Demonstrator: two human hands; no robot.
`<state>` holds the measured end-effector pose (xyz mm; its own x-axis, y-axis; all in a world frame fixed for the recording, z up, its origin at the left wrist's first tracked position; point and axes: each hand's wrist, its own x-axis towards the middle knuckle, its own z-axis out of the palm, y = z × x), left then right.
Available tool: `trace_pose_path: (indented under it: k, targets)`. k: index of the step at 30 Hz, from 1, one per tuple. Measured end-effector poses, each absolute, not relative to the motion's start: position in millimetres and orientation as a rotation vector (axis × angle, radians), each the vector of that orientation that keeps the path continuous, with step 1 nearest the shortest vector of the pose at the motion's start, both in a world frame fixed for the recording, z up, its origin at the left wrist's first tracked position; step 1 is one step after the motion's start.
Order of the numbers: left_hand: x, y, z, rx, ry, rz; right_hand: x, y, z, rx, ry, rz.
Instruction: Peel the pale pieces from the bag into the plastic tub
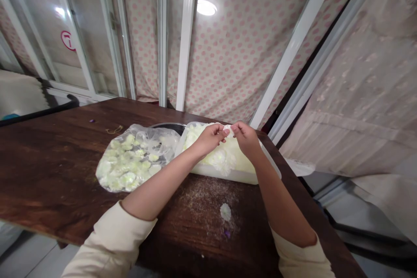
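Right at the centre, a small white flower head (227,129) is pinched between the person's hands, above a white plastic tray (224,174) heaped with pale flower heads. The fingers (222,131) of the left hand (210,137) and those (236,128) of the right hand (246,137) are closed on it from opposite sides. Cream long sleeves (110,243) are pushed back along both forearms.

Just left of the tray, and touching it, lies a clear plastic bag (132,160) filled with pale green-white flower heads. The curved rim of a round black container (166,126) shows behind them. A single loose white flower head (225,212) sits nearer the person amid a scatter of fine brown debris (203,200), with a purple speck (227,234) just below it. A twist of yellow string (114,130) lies further back.

All of this rests on a dark-stained wooden worktop (48,169). Beyond it rises a pink-dotted fabric wall (234,52), braced by white frame bars (186,30), with a round ceiling light (206,7) overhead. A glass door (87,39) bearing a red circular sign (67,40) stands to the left, a beige curtain (368,74) hangs to the right, and pale floor tiles (32,256) show below.
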<state>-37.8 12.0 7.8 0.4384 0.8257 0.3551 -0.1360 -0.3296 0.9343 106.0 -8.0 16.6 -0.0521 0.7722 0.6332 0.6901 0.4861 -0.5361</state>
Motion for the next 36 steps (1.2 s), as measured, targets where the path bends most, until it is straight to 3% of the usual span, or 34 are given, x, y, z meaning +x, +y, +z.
trace_pose_path:
  k: [5, 13, 17, 22, 25, 28, 33, 36]
  targets:
    - [-36, 14, 2, 1.603, 0.676, 1.092, 101, -11, 18, -1.355, -1.854, -0.407]
    - [-36, 11, 5, 1.567, 0.683, 1.138, 124, 0, 12, -1.523, -1.652, -0.656]
    - [-38, 10, 9, 1.555, 0.616, 1.143, 139, 3, 13, -1.51, -1.567, -0.46]
    - [-38, 12, 7, 1.566, 0.584, 1.134, 121, -1, 14, -1.192, -1.753, 0.166]
    - [-38, 12, 7, 1.574, 0.566, 1.128, 109, -7, 17, -1.134, -1.841, 0.293]
    - [-38, 11, 8, 1.604, 0.589, 1.159, 103, -14, 21, -1.189, -1.852, 0.063]
    - [-38, 10, 9, 1.635, 0.648, 1.198, 96, -22, 25, -1.397, -1.877, -0.657]
    - [-39, 9, 10, 1.597, 0.642, 1.196, 102, -19, 22, -1.517, -1.793, -0.778]
